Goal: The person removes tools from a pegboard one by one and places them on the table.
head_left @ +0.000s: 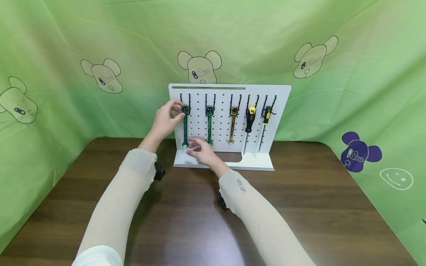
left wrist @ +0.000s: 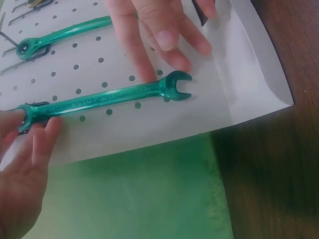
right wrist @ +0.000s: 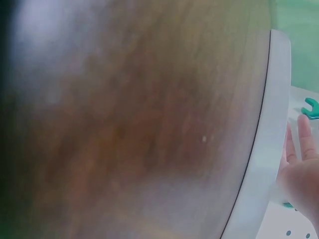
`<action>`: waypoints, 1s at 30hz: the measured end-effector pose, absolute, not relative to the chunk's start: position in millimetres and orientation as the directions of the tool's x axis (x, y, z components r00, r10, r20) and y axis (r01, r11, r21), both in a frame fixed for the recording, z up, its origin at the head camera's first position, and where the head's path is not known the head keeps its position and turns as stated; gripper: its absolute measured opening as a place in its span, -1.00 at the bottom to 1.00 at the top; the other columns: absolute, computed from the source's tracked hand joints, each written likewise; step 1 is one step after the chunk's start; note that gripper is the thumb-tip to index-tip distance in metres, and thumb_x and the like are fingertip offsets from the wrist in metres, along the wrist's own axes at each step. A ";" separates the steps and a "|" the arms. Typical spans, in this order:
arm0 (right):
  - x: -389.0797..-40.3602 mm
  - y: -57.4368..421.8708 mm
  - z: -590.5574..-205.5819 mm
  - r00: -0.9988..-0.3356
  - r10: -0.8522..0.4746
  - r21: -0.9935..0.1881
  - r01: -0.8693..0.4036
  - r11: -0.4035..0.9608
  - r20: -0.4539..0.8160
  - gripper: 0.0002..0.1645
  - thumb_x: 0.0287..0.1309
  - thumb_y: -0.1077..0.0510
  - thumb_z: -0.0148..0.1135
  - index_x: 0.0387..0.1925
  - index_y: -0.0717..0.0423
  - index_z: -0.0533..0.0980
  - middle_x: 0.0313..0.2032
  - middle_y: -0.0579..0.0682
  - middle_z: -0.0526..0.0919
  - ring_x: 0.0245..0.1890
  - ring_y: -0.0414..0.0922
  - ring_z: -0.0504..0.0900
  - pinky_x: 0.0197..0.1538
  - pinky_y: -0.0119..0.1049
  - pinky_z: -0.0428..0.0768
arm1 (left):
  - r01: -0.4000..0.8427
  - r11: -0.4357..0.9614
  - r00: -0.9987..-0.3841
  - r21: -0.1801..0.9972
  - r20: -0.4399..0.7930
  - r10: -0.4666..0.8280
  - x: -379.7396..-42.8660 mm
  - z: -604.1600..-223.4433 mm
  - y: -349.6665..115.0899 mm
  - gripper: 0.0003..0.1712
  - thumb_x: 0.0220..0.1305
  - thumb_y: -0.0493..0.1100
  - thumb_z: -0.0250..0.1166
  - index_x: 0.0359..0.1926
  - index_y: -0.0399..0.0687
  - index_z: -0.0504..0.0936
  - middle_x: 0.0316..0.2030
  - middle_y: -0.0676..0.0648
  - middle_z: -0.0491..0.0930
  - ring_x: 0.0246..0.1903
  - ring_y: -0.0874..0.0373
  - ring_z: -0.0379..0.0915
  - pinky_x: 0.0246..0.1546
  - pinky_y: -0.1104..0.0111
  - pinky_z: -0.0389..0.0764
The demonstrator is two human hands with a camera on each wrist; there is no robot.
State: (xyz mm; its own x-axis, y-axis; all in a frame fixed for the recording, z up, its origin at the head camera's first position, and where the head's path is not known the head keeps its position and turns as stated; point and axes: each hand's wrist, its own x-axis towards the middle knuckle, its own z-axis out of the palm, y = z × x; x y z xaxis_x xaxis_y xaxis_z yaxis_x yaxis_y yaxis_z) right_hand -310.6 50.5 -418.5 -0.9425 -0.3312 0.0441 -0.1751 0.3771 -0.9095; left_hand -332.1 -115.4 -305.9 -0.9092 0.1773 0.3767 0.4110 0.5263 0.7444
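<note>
The leftmost green combination wrench [left wrist: 104, 97] hangs upright on the white pegboard [head_left: 219, 125], its ring end at the top hook. My left hand [head_left: 165, 120] pinches that ring end, thumb on its face and fingers at its side. Close to the wrench's lower, open-jawed end is my right hand [head_left: 202, 152], its fingers loosely extended and holding nothing. In the right wrist view, a fingertip of the right hand [right wrist: 304, 172] appears just below the wrench's jaw end. A second green wrench [head_left: 209, 123] hangs to the right, its lower end just above the right hand.
Farther right on the board hang a golden wrench [head_left: 233, 125], a black-and-yellow screwdriver [head_left: 250, 122] and a slimmer screwdriver [head_left: 267, 116]. The board's white base [head_left: 257, 162] stands on a brown wooden table [head_left: 299, 207]. Behind it hangs a green patterned cloth [head_left: 146, 44].
</note>
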 end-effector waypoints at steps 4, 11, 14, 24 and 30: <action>-309.6 49.4 -417.8 -0.939 -0.340 -0.911 -0.181 0.371 0.048 -0.44 0.33 0.23 0.22 0.34 0.14 0.39 0.13 0.22 0.59 0.14 0.12 0.57 0.26 -0.06 0.54 | 0.399 0.523 -0.914 0.753 0.370 0.164 -332.6 -306.1 -114.5 -0.66 0.38 -0.30 0.22 0.15 -0.17 0.50 -0.13 -0.26 0.61 -0.20 -0.15 0.60 -0.08 0.11 0.64; -306.7 47.4 -412.9 -0.939 -0.339 -0.938 -0.171 0.303 0.061 -0.65 0.32 0.32 0.19 0.11 0.31 0.48 0.02 0.27 0.67 0.04 0.08 0.67 0.10 -0.28 0.60 | 0.383 0.499 -0.921 0.777 0.360 0.148 -333.3 -306.2 -113.6 -0.66 0.37 -0.30 0.25 0.14 -0.17 0.52 -0.10 -0.29 0.66 -0.18 -0.14 0.60 -0.07 0.13 0.63; -304.6 45.3 -410.6 -0.929 -0.364 -0.962 -0.160 0.221 0.071 -0.72 0.33 0.39 0.12 0.05 0.39 0.46 -0.08 0.38 0.70 -0.15 0.13 0.76 -0.08 -0.39 0.59 | 0.382 0.486 -0.922 0.786 0.361 0.140 -333.6 -305.9 -113.2 -0.65 0.34 -0.30 0.28 0.13 -0.17 0.53 -0.08 -0.29 0.67 -0.15 -0.14 0.59 -0.04 0.12 0.62; -295.4 40.9 -404.0 -0.921 -0.373 -0.971 -0.179 0.157 0.109 -0.79 0.32 0.46 0.07 -0.04 0.46 0.44 -0.16 0.47 0.69 -0.37 0.10 0.78 0.01 -0.08 0.70 | 0.361 0.428 -0.931 0.829 0.344 0.118 -335.5 -308.3 -112.0 -0.57 0.29 -0.35 0.31 0.17 -0.19 0.52 -0.07 -0.30 0.64 -0.17 -0.08 0.56 -0.11 0.25 0.61; -290.3 42.5 -404.6 -0.933 -0.343 -0.969 -0.179 0.168 0.112 -0.80 0.32 0.46 0.08 -0.05 0.44 0.44 -0.20 0.44 0.70 -0.38 0.08 0.77 -0.05 -0.12 0.73 | 0.361 0.416 -0.932 0.835 0.340 0.125 -334.9 -308.7 -111.4 -0.55 0.29 -0.36 0.31 0.20 -0.18 0.53 -0.07 -0.29 0.62 -0.21 -0.03 0.53 -0.20 0.37 0.55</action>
